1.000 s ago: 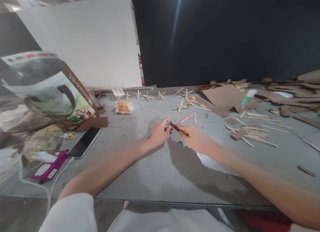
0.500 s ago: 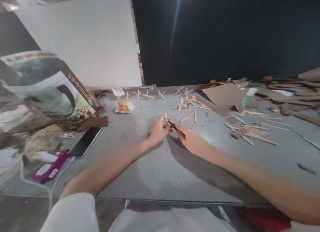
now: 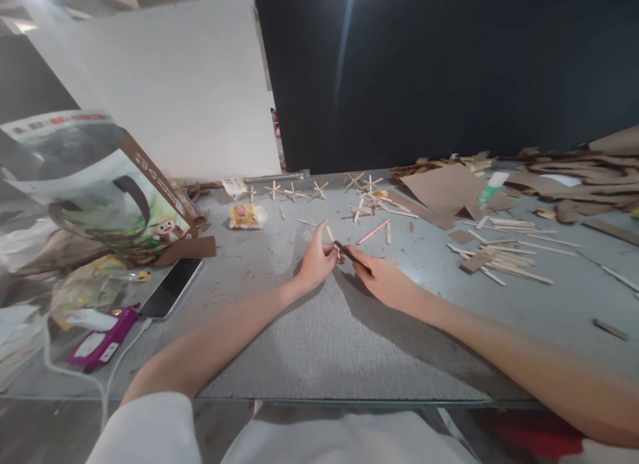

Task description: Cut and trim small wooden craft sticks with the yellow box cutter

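Note:
Above the middle of the table, my left hand (image 3: 318,259) pinches a short wooden craft stick (image 3: 329,233), its index finger stretched up beside it. My right hand (image 3: 382,274) is wrapped round a slim dark tool that looks like a utility knife (image 3: 353,253). The tool's front end meets the stick at my left fingertips; the exact contact is too small to make out. Just beyond my right hand lie a pink patterned strip (image 3: 373,232) and a short flat stick (image 3: 389,232). Star-shaped pieces of crossed sticks (image 3: 320,190) stand in a row farther back.
Loose wooden sticks (image 3: 519,264), brown cardboard (image 3: 442,188) and a glue stick (image 3: 492,190) occupy the right side. To the left are a large printed bag (image 3: 124,211), a phone (image 3: 172,287) on a white cable and a purple device (image 3: 102,341). A small yellow packet (image 3: 248,216) lies behind my left hand.
My left index finger has straightened upward along the stick. The utility knife has shifted slightly within the same spot, and the whole view has tilted a little.

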The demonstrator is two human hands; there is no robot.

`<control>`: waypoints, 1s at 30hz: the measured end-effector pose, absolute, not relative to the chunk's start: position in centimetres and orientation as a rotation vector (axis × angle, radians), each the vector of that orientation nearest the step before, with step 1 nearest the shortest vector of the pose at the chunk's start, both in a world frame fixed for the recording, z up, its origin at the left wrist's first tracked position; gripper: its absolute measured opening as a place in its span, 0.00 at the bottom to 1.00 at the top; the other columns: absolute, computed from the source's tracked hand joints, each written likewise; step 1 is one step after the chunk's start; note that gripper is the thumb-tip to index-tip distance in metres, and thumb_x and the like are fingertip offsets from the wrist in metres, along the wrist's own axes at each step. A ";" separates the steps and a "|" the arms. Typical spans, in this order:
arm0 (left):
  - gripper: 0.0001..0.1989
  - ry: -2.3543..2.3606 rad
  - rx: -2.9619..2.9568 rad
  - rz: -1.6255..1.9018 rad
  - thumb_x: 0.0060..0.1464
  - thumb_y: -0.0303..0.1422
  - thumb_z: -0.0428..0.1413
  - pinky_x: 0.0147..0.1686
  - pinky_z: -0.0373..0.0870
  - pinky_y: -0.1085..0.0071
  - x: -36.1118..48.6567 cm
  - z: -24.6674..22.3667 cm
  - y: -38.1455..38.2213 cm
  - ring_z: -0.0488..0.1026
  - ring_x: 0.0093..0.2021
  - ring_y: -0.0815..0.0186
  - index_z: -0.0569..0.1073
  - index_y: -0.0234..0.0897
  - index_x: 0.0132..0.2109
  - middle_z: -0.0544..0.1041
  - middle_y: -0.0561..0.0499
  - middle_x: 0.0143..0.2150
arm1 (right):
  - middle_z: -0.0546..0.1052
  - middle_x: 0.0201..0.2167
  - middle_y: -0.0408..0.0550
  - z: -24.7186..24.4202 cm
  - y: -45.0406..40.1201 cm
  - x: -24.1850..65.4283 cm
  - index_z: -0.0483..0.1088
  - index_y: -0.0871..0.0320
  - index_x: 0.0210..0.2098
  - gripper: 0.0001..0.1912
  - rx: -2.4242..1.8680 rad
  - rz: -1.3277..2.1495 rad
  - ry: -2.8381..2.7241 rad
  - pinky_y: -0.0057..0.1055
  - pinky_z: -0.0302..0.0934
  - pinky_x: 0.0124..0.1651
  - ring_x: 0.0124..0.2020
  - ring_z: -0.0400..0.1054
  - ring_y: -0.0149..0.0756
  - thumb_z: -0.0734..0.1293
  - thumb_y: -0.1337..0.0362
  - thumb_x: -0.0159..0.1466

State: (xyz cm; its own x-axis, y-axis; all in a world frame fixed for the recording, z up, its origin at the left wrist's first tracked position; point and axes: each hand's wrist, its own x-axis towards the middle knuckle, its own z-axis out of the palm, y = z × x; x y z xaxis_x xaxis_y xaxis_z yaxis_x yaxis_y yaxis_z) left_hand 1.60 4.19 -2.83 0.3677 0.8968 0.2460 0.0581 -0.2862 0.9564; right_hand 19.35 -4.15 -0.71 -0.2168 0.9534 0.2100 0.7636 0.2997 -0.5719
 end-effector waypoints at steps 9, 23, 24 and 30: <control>0.31 0.894 1.686 1.021 0.57 0.23 0.54 0.37 0.77 0.68 1.6 -2.7 4.4 0.81 0.31 0.63 0.63 0.36 0.67 0.79 0.55 0.27 | 0.80 0.30 0.49 -0.5 -4.6 19.3 0.65 0.58 0.71 0.29 -1.506 0.520 -2.074 0.29 0.58 0.32 0.24 0.71 0.38 0.57 0.63 0.72; 0.30 0.856 1.569 1.147 0.57 0.31 0.62 0.33 0.71 0.75 1.6 -2.7 4.7 0.76 0.28 0.69 0.63 0.37 0.65 0.76 0.59 0.27 | 0.64 0.21 0.36 1.4 -5.7 18.7 0.65 0.58 0.72 0.32 -1.380 0.974 -1.826 0.27 0.51 0.25 0.18 0.56 0.30 0.60 0.61 0.69; 0.30 0.857 1.567 1.147 0.58 0.32 0.63 0.32 0.71 0.75 1.5 -2.7 4.7 0.76 0.28 0.69 0.63 0.37 0.65 0.76 0.59 0.26 | 0.62 0.21 0.35 1.5 -5.7 18.7 0.65 0.58 0.72 0.32 -1.371 1.010 -1.805 0.27 0.50 0.25 0.18 0.55 0.30 0.60 0.60 0.69; 0.29 0.856 1.585 1.205 0.59 0.34 0.64 0.31 0.70 0.75 1.5 -2.6 4.4 0.75 0.28 0.70 0.65 0.38 0.64 0.78 0.57 0.28 | 0.65 0.23 0.37 1.3 -5.6 18.9 0.66 0.58 0.71 0.31 -1.365 0.960 -1.837 0.28 0.52 0.27 0.20 0.57 0.31 0.59 0.59 0.70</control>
State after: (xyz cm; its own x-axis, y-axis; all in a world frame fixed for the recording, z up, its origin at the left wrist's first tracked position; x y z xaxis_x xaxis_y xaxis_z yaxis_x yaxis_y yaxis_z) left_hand 1.50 4.36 -2.58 0.2737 0.9110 0.3083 -0.0089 -0.3182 0.9480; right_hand 18.91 -5.59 1.28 -0.2492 0.9657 0.0727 0.4916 0.1908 -0.8497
